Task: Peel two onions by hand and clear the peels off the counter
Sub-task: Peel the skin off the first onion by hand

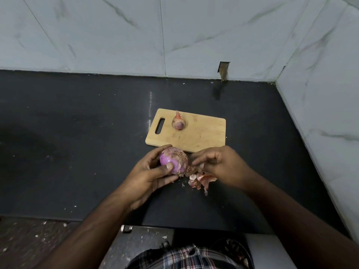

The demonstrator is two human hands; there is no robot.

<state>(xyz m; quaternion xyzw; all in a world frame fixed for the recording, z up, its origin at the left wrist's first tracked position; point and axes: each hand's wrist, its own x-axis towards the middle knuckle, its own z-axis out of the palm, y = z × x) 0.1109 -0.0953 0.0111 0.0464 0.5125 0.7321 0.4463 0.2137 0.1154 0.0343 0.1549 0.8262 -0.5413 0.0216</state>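
Left fingers (169, 166) grip onion (173, 161), right fingers (200, 162) pinch peels (200, 178) near board (202, 136) edge.

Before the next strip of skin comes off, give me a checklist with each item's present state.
1. Left hand grips the onion firmly: ok, fingers wrap it from the left and below.
2. Right hand has hold of loose skin: cannot tell, its fingertips sit at the onion's right side but the pinch is hidden.
3. Dry skin left to remove: ok, the right half is still papery, the left shows bare purple.
4. Peels gathered in one spot: ok, piled on the counter under the right hand.
5. Second onion ready: ok, it lies unpeeled on the board.
6. Counter free of scraps: not ok, small flecks are scattered around.
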